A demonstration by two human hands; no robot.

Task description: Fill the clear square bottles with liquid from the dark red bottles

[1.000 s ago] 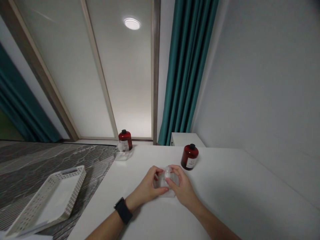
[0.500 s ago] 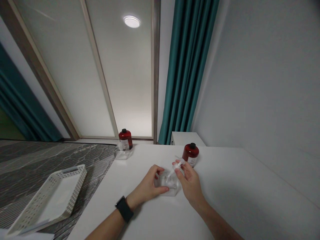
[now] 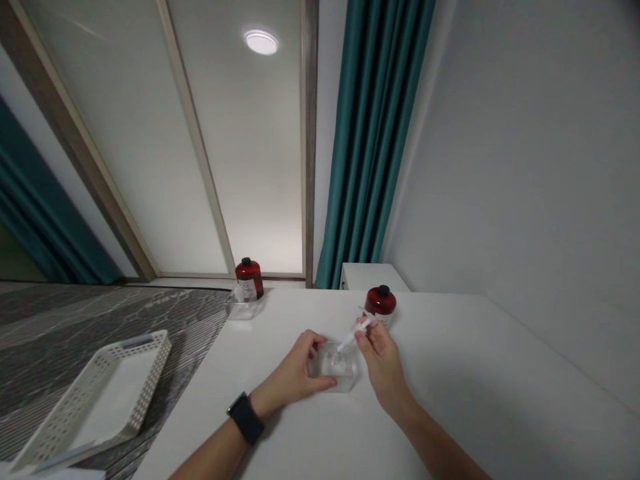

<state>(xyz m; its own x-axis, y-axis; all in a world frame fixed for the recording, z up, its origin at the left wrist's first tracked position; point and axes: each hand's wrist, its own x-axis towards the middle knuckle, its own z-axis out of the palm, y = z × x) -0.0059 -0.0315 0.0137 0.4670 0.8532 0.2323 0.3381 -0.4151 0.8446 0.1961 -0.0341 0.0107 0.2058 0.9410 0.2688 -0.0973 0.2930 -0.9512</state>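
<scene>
On the white table (image 3: pixel 280 427), a clear plastic box (image 3: pixel 345 380) stands with its top open. My left hand (image 3: pixel 303 370) is closed around the box's left side, thumb at the near edge and fingers at the far one. Pinched in my right hand (image 3: pixel 383 357) is a white pump head (image 3: pixel 357 331), tilted, its slim lower end just over the box. Fine details of it are blurred. A dark red bottle (image 3: pixel 380 303) with a black cap stands right behind that hand, which hides its lower part.
Near the table's far left corner are a second red bottle (image 3: pixel 249 277) and another clear box (image 3: pixel 244 308) holding a whitish item. A white perforated basket (image 3: pixel 150 380) sits lower left, beyond the table's edge. A white cabinet (image 3: pixel 373 275) stands behind the table.
My right hand has lifted the pump head slightly up and to the right, so more of its slim part shows. The left hand keeps its hold on the box.
</scene>
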